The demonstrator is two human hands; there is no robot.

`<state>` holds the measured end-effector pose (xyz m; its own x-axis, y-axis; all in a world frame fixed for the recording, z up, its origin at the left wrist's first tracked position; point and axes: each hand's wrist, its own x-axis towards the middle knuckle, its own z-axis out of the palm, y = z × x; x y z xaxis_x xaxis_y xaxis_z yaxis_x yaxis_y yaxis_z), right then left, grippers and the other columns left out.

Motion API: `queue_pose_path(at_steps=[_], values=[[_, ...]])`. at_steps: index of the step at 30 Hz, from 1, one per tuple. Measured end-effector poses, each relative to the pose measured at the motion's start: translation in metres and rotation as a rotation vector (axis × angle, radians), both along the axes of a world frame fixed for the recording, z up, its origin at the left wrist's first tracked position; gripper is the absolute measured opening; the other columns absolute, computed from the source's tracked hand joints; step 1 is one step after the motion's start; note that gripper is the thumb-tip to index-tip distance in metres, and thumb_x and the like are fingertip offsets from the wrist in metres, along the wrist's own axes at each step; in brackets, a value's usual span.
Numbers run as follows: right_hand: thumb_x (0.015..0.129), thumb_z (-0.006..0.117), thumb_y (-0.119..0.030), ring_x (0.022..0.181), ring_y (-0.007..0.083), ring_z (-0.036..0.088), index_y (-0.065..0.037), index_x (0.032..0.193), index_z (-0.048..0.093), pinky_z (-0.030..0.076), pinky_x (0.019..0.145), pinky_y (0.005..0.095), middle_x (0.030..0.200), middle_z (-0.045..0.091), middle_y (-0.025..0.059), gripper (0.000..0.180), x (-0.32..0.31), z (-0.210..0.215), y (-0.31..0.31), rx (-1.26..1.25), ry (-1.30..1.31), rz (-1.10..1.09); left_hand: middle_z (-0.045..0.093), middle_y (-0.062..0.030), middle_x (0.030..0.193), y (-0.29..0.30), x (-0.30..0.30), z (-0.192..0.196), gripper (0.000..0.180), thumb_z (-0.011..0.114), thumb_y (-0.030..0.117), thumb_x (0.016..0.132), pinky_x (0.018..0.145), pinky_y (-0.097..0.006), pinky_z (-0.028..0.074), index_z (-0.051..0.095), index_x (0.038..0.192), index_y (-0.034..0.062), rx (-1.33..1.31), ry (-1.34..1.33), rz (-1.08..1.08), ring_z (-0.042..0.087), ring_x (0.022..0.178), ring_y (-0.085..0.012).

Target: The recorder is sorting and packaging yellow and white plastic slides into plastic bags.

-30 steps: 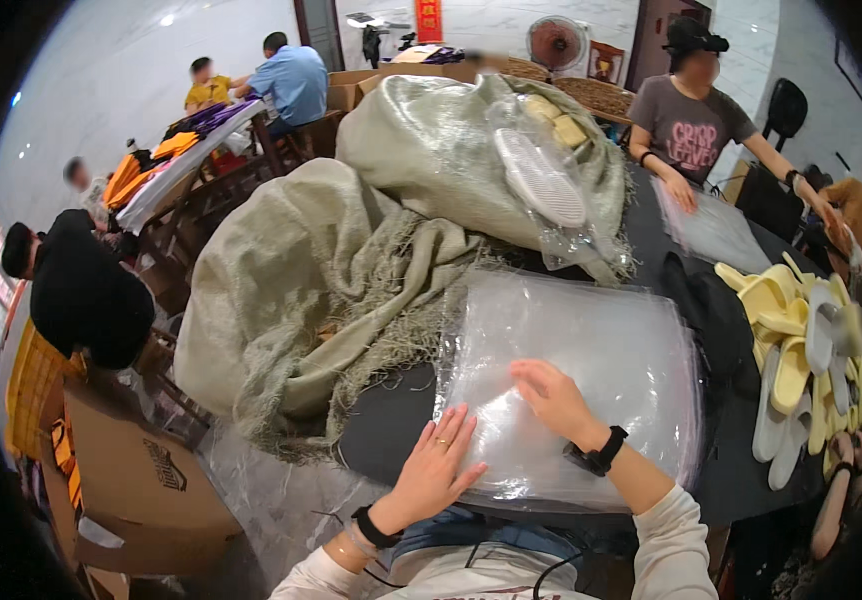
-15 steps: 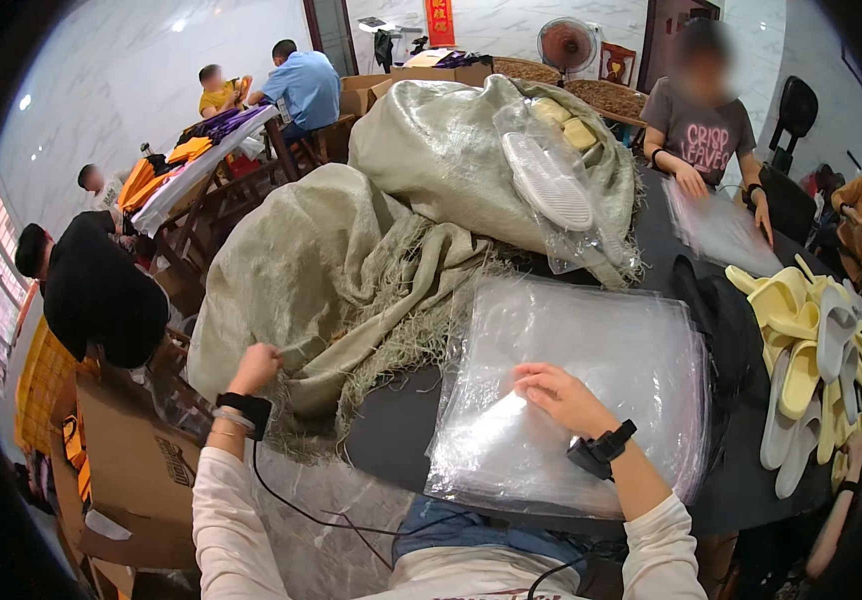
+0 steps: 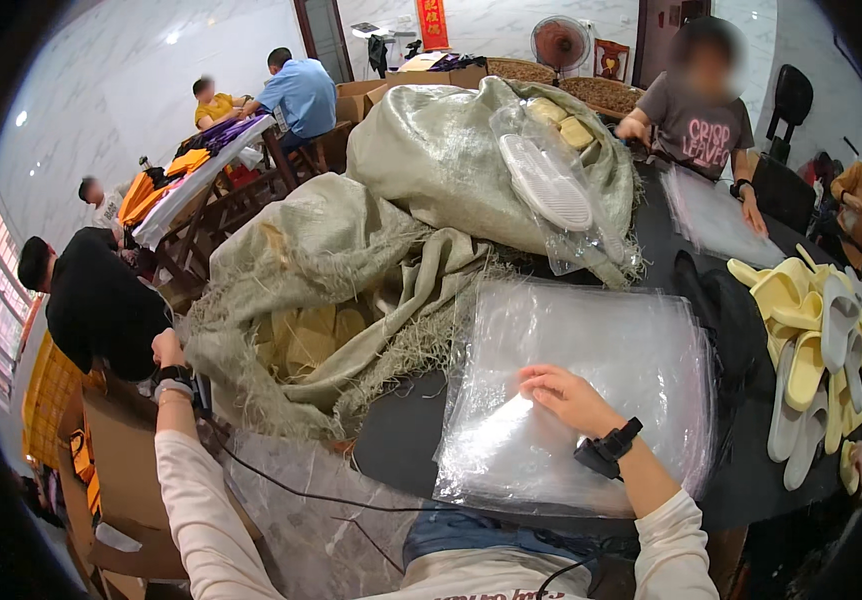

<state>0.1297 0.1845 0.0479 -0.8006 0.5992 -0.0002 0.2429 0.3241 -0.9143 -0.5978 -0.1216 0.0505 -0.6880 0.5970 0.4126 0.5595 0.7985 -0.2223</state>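
My left hand is closed at the frayed edge of the near woven sack, holding the cloth out to the left. Inside the sack's parted mouth show yellowish wrapped items, too shaded to name. My right hand is over a stack of clear plastic bags on the dark table, its fingers loosely bent and nothing seen in them. A second woven sack stands behind, with a bagged white slipper on it and yellow bundles in its mouth.
Yellow and grey slippers are heaped at the table's right. Across the table, a person has one hand by more clear bags. A cardboard box stands at the lower left; a black cable hangs by my left arm.
My left hand has moved left, drawing the near sack's edge outward, so its mouth has parted and the yellowish contents show. My right hand has stayed over the bags. The person opposite has lifted one hand.
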Motion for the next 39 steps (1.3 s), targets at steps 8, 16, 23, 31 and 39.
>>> queue_pose_path(at_steps=[8,16,23,31,39], values=[[0.091,0.054,-0.019,0.105,0.0323,0.056,-0.003,0.113,0.059,0.045,0.091,0.0387,0.113,0.06,0.0156,0.028,-0.02,0.079,-0.021,0.34,-0.144,0.247,0.063,-0.0059,0.084,0.112,0.172,0.1,0.016,0.053,0.008,0.088,0.067,-0.026,0.047,0.062,0.098,-0.001,0.691,-0.82,-0.692,0.063,0.078,-0.0141],[0.087,0.05,-0.019,0.095,0.0358,0.059,-0.004,0.098,0.063,0.048,0.081,0.0435,0.096,0.063,0.0177,0.023,-0.189,0.133,0.025,0.669,-0.091,0.355,0.054,-0.0117,0.129,0.185,0.19,-0.017,0.021,0.061,0.023,0.079,0.104,-0.045,0.033,0.073,0.089,0.0083,-0.332,-0.463,-0.707,0.044,0.125,-0.0291],[0.084,0.051,-0.013,0.1,0.0365,0.057,-0.005,0.107,0.062,0.047,0.085,0.0451,0.106,0.06,0.0192,0.027,-0.306,0.001,0.101,0.671,-0.153,0.394,0.012,-0.0036,0.155,0.256,0.158,-0.013,0.068,0.053,0.025,0.081,0.113,-0.047,0.009,0.03,0.143,0.0094,-0.402,0.763,-0.254,0.008,0.142,-0.0283],[0.075,0.065,-0.009,0.13,0.0392,0.033,-0.016,0.147,0.017,0.042,0.093,0.0499,0.148,0.021,0.0204,0.087,-0.319,-0.011,0.172,1.237,-0.525,0.038,0.062,-0.0113,0.087,0.289,-0.034,0.124,0.018,0.05,0.014,0.08,0.068,-0.036,0.046,0.067,0.079,0.0075,0.263,0.305,-0.406,0.059,0.078,-0.0273],[0.074,0.042,0.014,0.106,0.0392,0.052,-0.008,0.129,0.047,0.041,0.092,0.0424,0.111,0.055,0.0253,0.06,-0.321,-0.019,0.218,0.526,-0.056,-0.041,0.063,-0.0071,0.075,0.299,-0.146,0.088,0.017,0.052,0.016,0.081,0.059,-0.034,0.046,0.063,0.088,0.0047,0.656,-0.435,-0.458,0.057,0.061,-0.0216]])
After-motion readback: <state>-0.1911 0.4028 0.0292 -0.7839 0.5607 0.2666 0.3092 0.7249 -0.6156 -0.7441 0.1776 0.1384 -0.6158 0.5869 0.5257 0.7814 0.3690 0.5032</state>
